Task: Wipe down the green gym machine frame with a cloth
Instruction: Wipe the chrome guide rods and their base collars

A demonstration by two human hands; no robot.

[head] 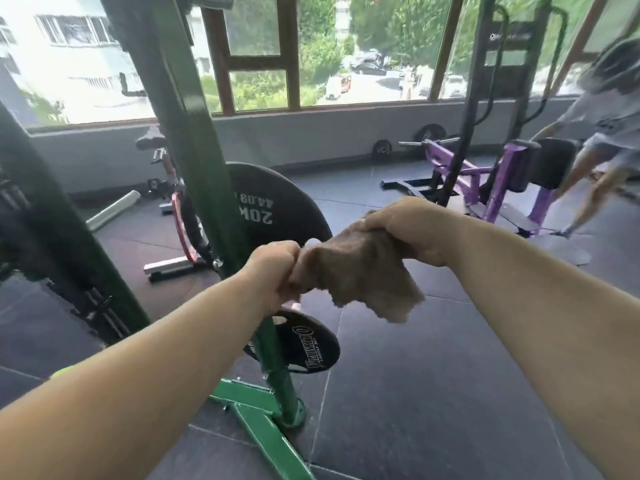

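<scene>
Cloth [363, 275] between both gripping hands

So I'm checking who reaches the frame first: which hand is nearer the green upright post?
Left. The left hand grips the cloth right beside the green upright post; the right hand holds the cloth's other end, farther right.

"20K" upside down on large black plate [277, 209], "OLYMPIA" on small plate [308, 348]
</scene>
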